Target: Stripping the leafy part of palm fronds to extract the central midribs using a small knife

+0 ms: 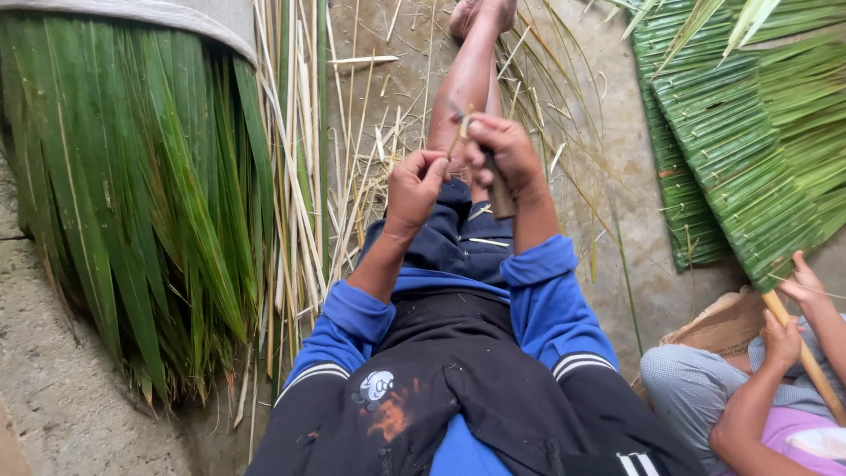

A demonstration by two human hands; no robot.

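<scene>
Bare concrete floor [630, 167] strewn with pale split stalks [300, 167] lies below. Over the lap, the right hand [507, 150] is clenched around a brown-handled knife [500, 196], its blade seemingly against a thin pale strip [460, 132]; the left hand [416, 187] pinches that strip, fingers curled tight. Long green palm leaves [132, 194] lie left; a co-worker's hands [793, 308] hold woven green thatch [749, 150].
</scene>
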